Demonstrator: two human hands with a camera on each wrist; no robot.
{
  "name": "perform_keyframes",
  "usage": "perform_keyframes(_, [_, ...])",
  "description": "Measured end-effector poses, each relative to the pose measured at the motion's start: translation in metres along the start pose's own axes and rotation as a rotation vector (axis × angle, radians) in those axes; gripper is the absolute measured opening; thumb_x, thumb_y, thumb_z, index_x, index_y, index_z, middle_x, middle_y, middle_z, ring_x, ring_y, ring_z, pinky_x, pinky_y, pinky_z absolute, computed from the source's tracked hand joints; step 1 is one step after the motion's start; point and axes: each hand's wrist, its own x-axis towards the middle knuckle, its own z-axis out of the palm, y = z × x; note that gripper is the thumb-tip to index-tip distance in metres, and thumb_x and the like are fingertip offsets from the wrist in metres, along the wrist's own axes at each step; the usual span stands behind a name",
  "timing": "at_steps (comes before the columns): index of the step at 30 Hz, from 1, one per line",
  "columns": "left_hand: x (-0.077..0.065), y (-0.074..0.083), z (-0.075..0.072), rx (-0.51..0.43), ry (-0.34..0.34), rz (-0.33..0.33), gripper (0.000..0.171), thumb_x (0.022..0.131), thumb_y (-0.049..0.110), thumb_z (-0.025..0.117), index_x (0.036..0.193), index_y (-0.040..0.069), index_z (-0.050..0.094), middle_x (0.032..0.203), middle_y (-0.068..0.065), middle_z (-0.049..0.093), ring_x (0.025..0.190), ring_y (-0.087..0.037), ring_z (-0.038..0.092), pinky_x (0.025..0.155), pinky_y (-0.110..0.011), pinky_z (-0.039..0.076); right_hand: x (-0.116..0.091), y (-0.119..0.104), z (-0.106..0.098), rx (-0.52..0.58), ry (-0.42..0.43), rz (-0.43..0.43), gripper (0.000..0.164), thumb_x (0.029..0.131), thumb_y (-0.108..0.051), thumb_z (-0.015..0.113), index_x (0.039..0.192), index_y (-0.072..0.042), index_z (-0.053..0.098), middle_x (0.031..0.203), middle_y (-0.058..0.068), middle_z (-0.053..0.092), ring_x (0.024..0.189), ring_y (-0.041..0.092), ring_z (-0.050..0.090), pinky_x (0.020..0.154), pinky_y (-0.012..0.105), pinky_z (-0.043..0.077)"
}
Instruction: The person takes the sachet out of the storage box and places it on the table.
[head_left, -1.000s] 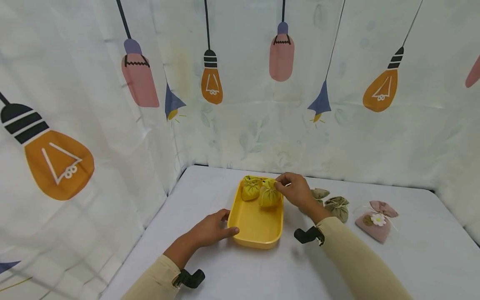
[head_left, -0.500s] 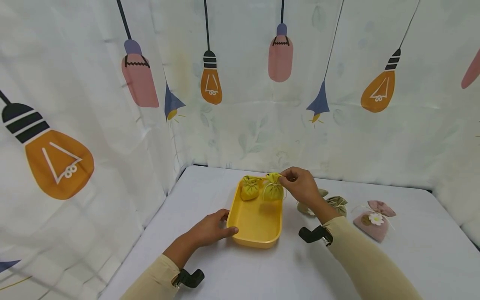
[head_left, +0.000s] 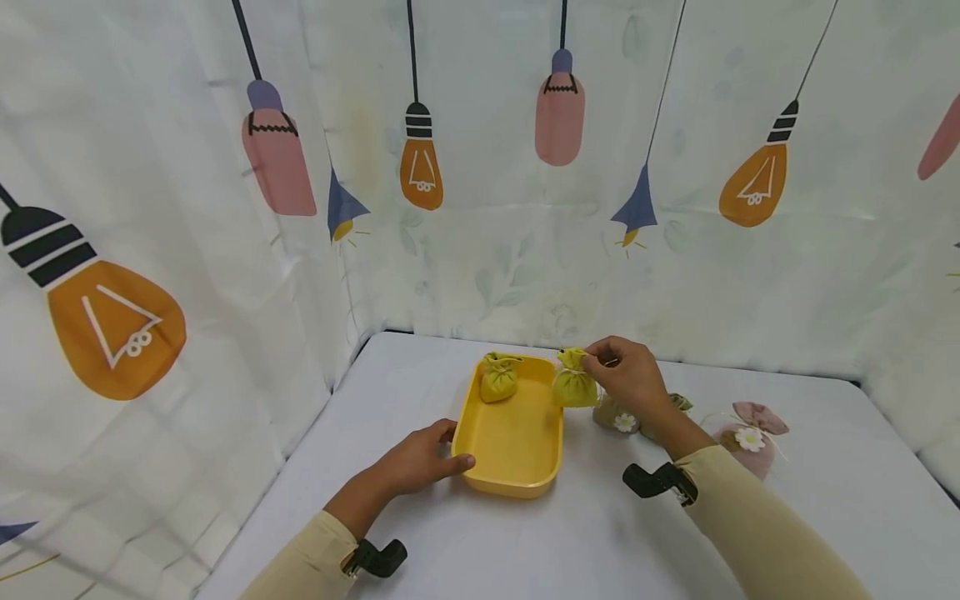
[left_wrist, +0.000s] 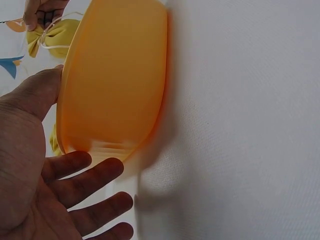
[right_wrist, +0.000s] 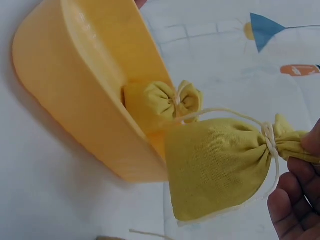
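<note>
My right hand point(head_left: 628, 375) pinches a yellow-green drawstring pouch point(head_left: 573, 388) by its gathered neck. In the right wrist view this pouch point(right_wrist: 220, 170) hangs sideways, its white cord looped, close beside the tray's outer wall. A second yellow pouch point(head_left: 498, 380) sits inside the yellow plastic tray point(head_left: 510, 485), in its far left corner. At the tray's near left, my left hand point(head_left: 420, 458) touches the rim with its thumb. From the left wrist view, the left hand's fingers point(left_wrist: 95, 180) are spread and fairly straight, the foremost by the tray's wall.
Right of the tray lie two olive pouches, one with a white flower point(head_left: 618, 417), the other point(head_left: 678, 403) partly behind the right wrist. Farther right is a pink pouch point(head_left: 750, 450) with a flower. A white cloth covers the table point(head_left: 547, 558); a printed curtain point(head_left: 480, 258) stands behind.
My right hand has lifted the pouch out of the tray's far right corner and carried it right, past the rim. The left hand and the tray have hardly moved.
</note>
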Motion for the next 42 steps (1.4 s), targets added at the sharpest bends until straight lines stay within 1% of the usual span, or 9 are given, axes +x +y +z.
perform_keyframes(4, [0.0, 0.001, 0.0, 0.004, 0.002, -0.006, 0.075, 0.086, 0.059, 0.076, 0.143, 0.016, 0.053, 0.136, -0.008, 0.061, 0.124, -0.03, 0.057, 0.1, -0.056, 0.048, -0.005, 0.0, -0.008, -0.006, -0.011, 0.043, 0.017, 0.097, -0.024, 0.07, 0.107, -0.01, 0.073, 0.1, 0.006, 0.071, 0.092, 0.025, 0.065, 0.077, 0.036, 0.056])
perform_keyframes(7, [0.0, 0.0, 0.0, 0.013, 0.005, -0.009, 0.076, 0.086, 0.06, 0.076, 0.143, 0.015, 0.053, 0.136, -0.009, 0.061, 0.124, -0.031, 0.058, 0.1, -0.056, 0.048, -0.009, 0.0, -0.013, -0.031, -0.01, 0.064, 0.018, 0.098, -0.025, 0.069, 0.108, -0.01, 0.072, 0.101, 0.006, 0.071, 0.094, 0.025, 0.064, 0.081, 0.038, 0.056])
perform_keyframes(10, [0.0, 0.001, 0.0, 0.016, 0.005, -0.013, 0.076, 0.086, 0.06, 0.076, 0.144, 0.015, 0.053, 0.136, -0.009, 0.061, 0.124, -0.031, 0.058, 0.1, -0.056, 0.048, -0.012, 0.002, -0.018, -0.052, -0.001, 0.056, 0.019, 0.098, -0.025, 0.069, 0.108, -0.009, 0.073, 0.101, 0.006, 0.072, 0.095, 0.025, 0.064, 0.083, 0.04, 0.055])
perform_keyframes(16, [0.001, -0.001, 0.0, 0.012, 0.004, -0.007, 0.077, 0.086, 0.061, 0.076, 0.143, 0.016, 0.053, 0.136, -0.009, 0.061, 0.123, -0.03, 0.058, 0.1, -0.056, 0.048, -0.017, 0.006, -0.026, -0.08, 0.031, 0.012, 0.017, 0.098, -0.022, 0.069, 0.107, -0.008, 0.073, 0.098, 0.006, 0.073, 0.089, 0.023, 0.065, 0.076, 0.038, 0.054])
perform_keyframes(19, [0.002, -0.002, 0.0, 0.011, 0.006, -0.005, 0.076, 0.086, 0.061, 0.075, 0.143, 0.016, 0.053, 0.136, -0.008, 0.061, 0.123, -0.03, 0.058, 0.1, -0.056, 0.048, -0.021, 0.006, -0.032, -0.071, 0.037, -0.009, 0.016, 0.098, -0.019, 0.07, 0.107, -0.007, 0.074, 0.096, 0.005, 0.073, 0.087, 0.023, 0.065, 0.073, 0.037, 0.054])
perform_keyframes(28, [0.003, -0.003, 0.001, 0.009, 0.002, -0.01, 0.075, 0.086, 0.061, 0.075, 0.143, 0.017, 0.053, 0.135, -0.008, 0.061, 0.123, -0.03, 0.058, 0.101, -0.056, 0.048, -0.031, 0.01, -0.047, -0.099, 0.031, 0.025, 0.023, 0.099, -0.028, 0.069, 0.109, -0.007, 0.073, 0.095, 0.006, 0.072, 0.089, 0.025, 0.065, 0.067, 0.036, 0.053])
perform_keyframes(35, [0.003, -0.002, 0.001, 0.008, -0.002, -0.013, 0.075, 0.086, 0.061, 0.076, 0.142, 0.017, 0.054, 0.136, -0.008, 0.061, 0.123, -0.029, 0.058, 0.101, -0.056, 0.048, -0.04, 0.015, -0.056, -0.133, 0.034, 0.049, 0.025, 0.099, -0.03, 0.068, 0.109, -0.007, 0.073, 0.097, 0.006, 0.073, 0.091, 0.025, 0.066, 0.074, 0.037, 0.053])
perform_keyframes(42, [0.003, -0.001, 0.001, 0.007, 0.003, -0.006, 0.075, 0.086, 0.06, 0.076, 0.142, 0.016, 0.054, 0.135, -0.008, 0.061, 0.122, -0.03, 0.058, 0.1, -0.056, 0.048, -0.049, 0.022, -0.064, -0.137, 0.042, 0.054, 0.027, 0.099, -0.033, 0.069, 0.108, -0.008, 0.072, 0.1, 0.007, 0.072, 0.094, 0.026, 0.065, 0.076, 0.035, 0.054])
